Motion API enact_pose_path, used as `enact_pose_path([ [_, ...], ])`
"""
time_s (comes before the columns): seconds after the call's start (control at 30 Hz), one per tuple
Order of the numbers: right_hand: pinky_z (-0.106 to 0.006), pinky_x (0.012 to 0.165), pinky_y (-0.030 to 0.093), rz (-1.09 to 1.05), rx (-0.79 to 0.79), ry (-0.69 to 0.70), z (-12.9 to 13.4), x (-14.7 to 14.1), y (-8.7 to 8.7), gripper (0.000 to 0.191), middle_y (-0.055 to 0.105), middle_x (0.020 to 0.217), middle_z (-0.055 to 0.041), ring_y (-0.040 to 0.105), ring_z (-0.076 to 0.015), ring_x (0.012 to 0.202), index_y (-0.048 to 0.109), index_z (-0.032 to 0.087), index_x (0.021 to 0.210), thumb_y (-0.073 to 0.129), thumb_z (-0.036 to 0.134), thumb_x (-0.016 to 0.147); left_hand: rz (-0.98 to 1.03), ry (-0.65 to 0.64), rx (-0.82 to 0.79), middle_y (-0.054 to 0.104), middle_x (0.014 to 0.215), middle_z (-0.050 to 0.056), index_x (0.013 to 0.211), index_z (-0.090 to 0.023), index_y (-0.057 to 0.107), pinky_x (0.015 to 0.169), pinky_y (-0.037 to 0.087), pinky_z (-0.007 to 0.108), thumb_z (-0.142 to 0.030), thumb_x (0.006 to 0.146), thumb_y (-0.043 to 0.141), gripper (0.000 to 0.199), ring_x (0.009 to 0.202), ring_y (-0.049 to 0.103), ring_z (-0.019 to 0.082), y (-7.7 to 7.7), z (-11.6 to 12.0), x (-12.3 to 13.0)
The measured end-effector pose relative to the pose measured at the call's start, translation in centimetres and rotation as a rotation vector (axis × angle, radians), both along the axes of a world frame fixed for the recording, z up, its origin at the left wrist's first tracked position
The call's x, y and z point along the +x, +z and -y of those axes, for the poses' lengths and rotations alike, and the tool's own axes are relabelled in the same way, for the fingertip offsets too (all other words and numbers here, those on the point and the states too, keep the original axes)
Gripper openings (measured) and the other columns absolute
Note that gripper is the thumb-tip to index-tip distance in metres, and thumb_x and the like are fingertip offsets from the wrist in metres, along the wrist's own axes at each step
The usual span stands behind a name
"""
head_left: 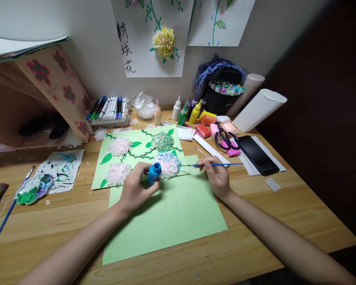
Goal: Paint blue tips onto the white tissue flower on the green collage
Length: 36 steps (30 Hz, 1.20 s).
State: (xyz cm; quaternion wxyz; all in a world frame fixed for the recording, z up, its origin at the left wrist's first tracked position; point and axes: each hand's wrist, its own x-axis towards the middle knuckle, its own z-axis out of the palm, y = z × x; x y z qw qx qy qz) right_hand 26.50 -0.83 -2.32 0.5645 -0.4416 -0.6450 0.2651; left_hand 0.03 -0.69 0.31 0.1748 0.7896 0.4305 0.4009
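Observation:
My left hand is closed around an uncapped blue paint bottle, held over the near edge of the flower picture. Pinched in my right hand is a thin blue paintbrush, its tip pointing left at a pale paper flower whose top and right edges carry blue paint. That flower is on a light green sheet with painted branches and leaves. Two pinkish-white flowers stand at its left, and a green-tinted flower is at the upper right. A second green sheet lies underneath, nearer me.
Paint bottles, a marker set and a plastic bowl line the back. Scissors and a phone lie right. A paint palette, another brush and a stained tissue lie left.

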Motion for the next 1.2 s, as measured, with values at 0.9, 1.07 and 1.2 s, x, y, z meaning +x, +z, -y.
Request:
enact_pose_path([
  [0.9,-0.033,0.066,0.048,0.101,0.127,-0.034,0.3,0.1,0.3,0.015,0.065,0.079,-0.0029,0.06,-0.0165,0.072,0.06,0.023,0.089,0.046,0.021,0.094,-0.005,0.004,0.014,0.061,0.089,0.002,0.099,-0.02,0.053,0.069,0.048,0.028,-0.018,0.079,0.063,0.022,0.077,0.057,0.015,-0.1,0.0,0.0],
  [1.07,-0.035,0.069,0.05,0.271,0.263,0.064,0.5,0.0,1.0,0.014,0.068,0.078,-0.0033,0.063,-0.0184,0.074,0.06,0.024,0.091,0.049,0.017,0.091,-0.007,-0.001,0.02,0.061,0.089,0.002,0.099,-0.02,0.053,0.069,0.047,0.027,-0.017,0.079,0.063,0.022,0.077,0.056,0.015,-0.1,-0.1,0.0],
  [1.2,-0.035,0.067,0.05,0.286,0.312,0.021,0.6,0.0,1.2,0.015,0.069,0.078,-0.0039,0.064,-0.0191,0.073,0.061,0.024,0.092,0.048,0.018,0.091,-0.017,0.007,0.019,0.062,0.088,0.002,0.098,-0.02,0.053,0.069,0.048,0.028,-0.019,0.08,0.063,0.021,0.076,0.056,0.015,-0.1,-0.1,0.0],
])
